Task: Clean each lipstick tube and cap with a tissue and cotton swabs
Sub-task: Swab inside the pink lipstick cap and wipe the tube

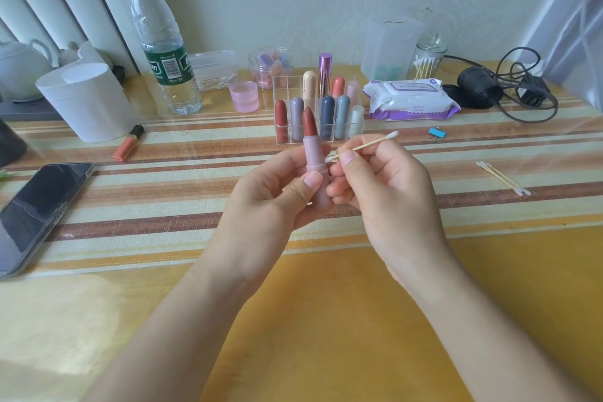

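My left hand (270, 196) grips an uncapped pink lipstick tube (315, 160) upright above the table, its red-brown bullet extended. My right hand (378, 183) pinches a cotton swab (362, 146) between thumb and fingers; the swab's lower white tip touches the right side of the tube's collar. Behind stands a clear organizer (318, 111) with several capped lipsticks in it. Two loose cotton swabs (504, 178) lie on the striped cloth to the right. No cap for the held tube is visible.
A wet-wipe pack (408, 98), a swab jar (427, 57), a water bottle (160, 39), a tissue roll (88, 101), a pink cup (244, 96), an orange lip tube (129, 142), a phone (36, 212), black cables (509, 88) and a blue clip (436, 134) surround the work area.
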